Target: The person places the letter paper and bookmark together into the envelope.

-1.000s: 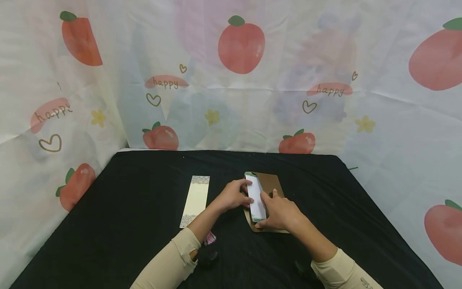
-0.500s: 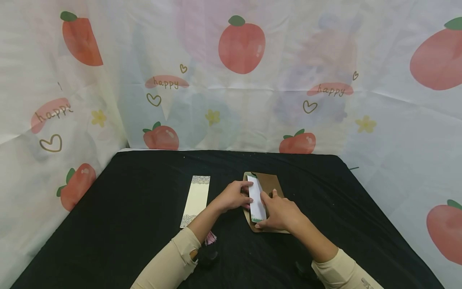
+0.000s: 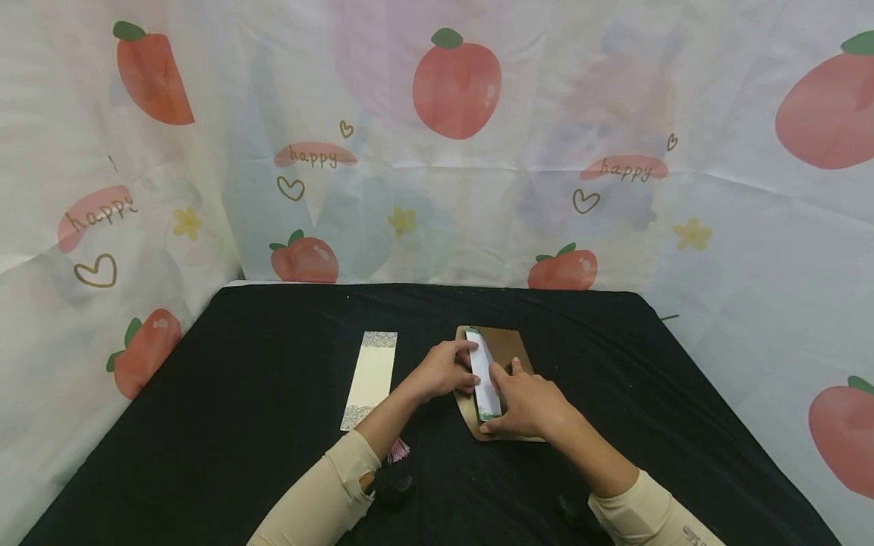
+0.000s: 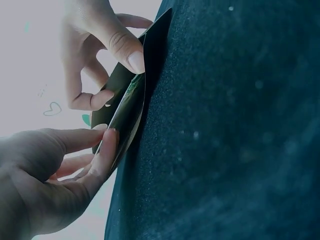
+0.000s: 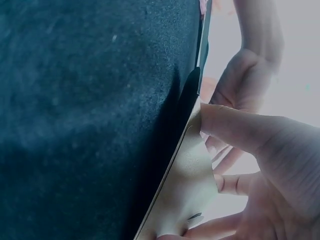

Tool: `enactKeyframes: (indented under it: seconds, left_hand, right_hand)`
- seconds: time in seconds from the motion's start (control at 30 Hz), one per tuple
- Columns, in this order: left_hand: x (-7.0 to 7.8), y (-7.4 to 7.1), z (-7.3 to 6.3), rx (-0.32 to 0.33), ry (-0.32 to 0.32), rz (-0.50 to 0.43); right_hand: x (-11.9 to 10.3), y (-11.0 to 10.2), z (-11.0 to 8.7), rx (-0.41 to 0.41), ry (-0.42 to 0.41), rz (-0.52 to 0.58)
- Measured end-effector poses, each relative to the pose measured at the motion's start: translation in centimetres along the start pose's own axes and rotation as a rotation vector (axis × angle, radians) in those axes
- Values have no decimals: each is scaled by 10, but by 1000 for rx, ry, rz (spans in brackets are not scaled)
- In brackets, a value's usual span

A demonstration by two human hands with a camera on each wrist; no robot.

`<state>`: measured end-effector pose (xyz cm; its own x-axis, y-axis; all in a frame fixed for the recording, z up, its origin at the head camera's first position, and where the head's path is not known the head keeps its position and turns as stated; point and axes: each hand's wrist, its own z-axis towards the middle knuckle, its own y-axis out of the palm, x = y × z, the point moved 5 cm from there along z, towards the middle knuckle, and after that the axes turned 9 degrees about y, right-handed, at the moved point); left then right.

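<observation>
In the head view a brown paper envelope (image 3: 505,341) lies right of centre on the black cloth. A white strip of card (image 3: 482,379) with green patterned ends sits along its left part, partly tucked in as far as can be seen. My left hand (image 3: 440,370) pinches the strip's left edge between thumb and fingers; the left wrist view shows these fingertips (image 4: 111,136) on it. My right hand (image 3: 536,402) grips the envelope's near right part. In the right wrist view its thumb presses the edge of the envelope (image 5: 187,175), which is lifted at a slant.
A cream bookmark (image 3: 372,371) with lace-patterned ends lies left of the envelope, partly behind the left forearm. Its pink tassel (image 3: 398,450) shows beside the sleeve. Black cloth (image 3: 273,364) covers the table, and a fruit-printed curtain (image 3: 464,212) hangs behind and at both sides.
The envelope has shifted slightly left between the hands. The white strip looks narrower and more tilted, and more of the envelope's left edge shows. Both hands keep their hold.
</observation>
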<state>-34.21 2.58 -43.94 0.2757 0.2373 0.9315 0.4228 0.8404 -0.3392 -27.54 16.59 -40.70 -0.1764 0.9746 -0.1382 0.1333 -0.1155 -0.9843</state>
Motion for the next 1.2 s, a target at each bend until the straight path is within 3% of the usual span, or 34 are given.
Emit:
enactKeyframes:
  seconds: [1.2]
  left_hand:
    - [-4, 8, 3, -2, 23, 77]
  right_hand:
    - [-4, -1, -3, -24, -38, 46]
